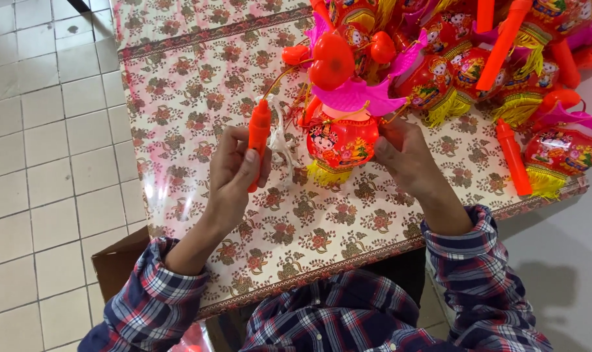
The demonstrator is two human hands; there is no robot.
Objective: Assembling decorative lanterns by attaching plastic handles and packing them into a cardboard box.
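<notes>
In the head view the left hand is closed around an orange stick handle, thumb pressed on its near end, while the right hand pinches the right side of a red toy lantern with a yellow fringe. The lantern sits between the hands on the floral tablecloth, just near of a pink winged piece; a heap of like lanterns lies far right, and a cardboard box stands on the floor near left
</notes>
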